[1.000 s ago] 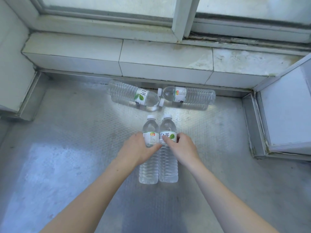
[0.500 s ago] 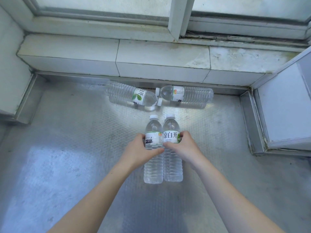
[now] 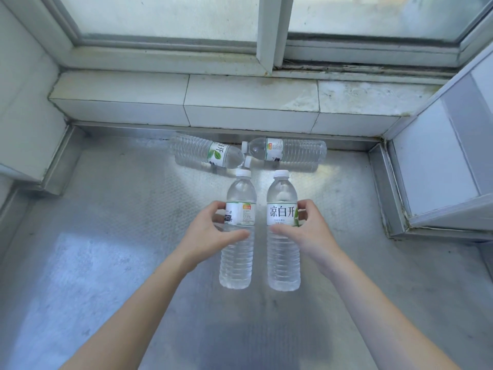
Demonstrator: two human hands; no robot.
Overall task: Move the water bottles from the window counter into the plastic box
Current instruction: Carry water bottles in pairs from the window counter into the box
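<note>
I hold two clear water bottles with white caps and white-green labels above the steel counter [image 3: 106, 263]. My left hand [image 3: 210, 233] grips the left bottle [image 3: 237, 260] around its middle. My right hand [image 3: 309, 231] grips the right bottle [image 3: 282, 263] the same way, and a small gap separates the two. Two more bottles lie on their sides at the back of the counter: one [image 3: 202, 153] at the left, one [image 3: 290, 152] at the right, their caps nearly meeting. The plastic box is not in view.
A tiled ledge [image 3: 240, 102] and a window frame [image 3: 269, 36] run along the back. A white wall [image 3: 24, 116] juts in at the left, and a white panel [image 3: 437, 161] closes the right side.
Both hands have lifted their bottles off the counter and towards me, and the two bottles have moved apart. The lying bottles have not moved.
</note>
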